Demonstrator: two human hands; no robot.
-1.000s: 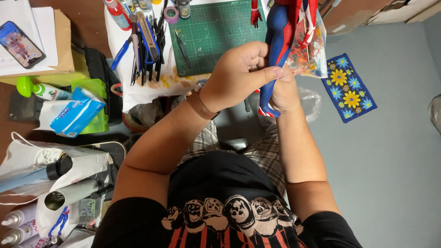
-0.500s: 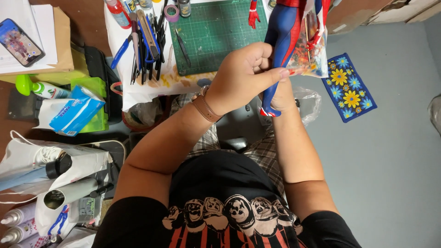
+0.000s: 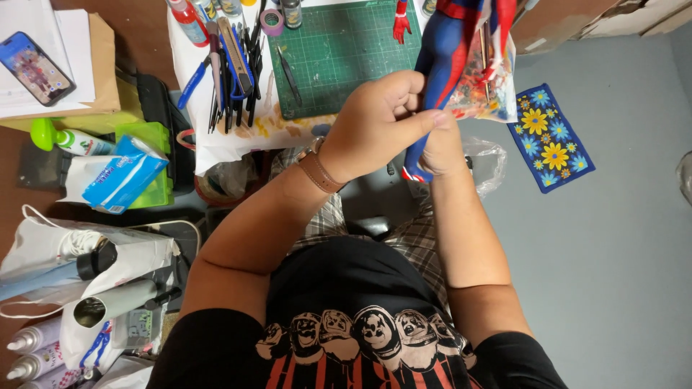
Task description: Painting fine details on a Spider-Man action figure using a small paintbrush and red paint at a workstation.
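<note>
Both hands closed on the figure above my lap

My left hand (image 3: 378, 119) is raised in front of my chest, elbow bent and forearm angling up to the right, a brown strap (image 3: 319, 171) round the wrist. Its fingers are curled in, and the thumb stretches right to press against the blue and red action figure (image 3: 441, 61). My right hand (image 3: 438, 144) comes straight up from below, forearm nearly vertical, and is mostly hidden behind the left; it is wrapped round the figure's blue leg, fingertips meeting my left thumb. So both hands are grasping the figure, which I hold in the air just off the near edge of the tabletop, its foot pointing down toward my lap. A clear plastic bag (image 3: 490, 86) of small bits hangs against its right side; I cannot tell which hand holds it. The green cutting mat (image 3: 339, 50) lies just left on the tabletop (image 3: 238, 137)
</note>
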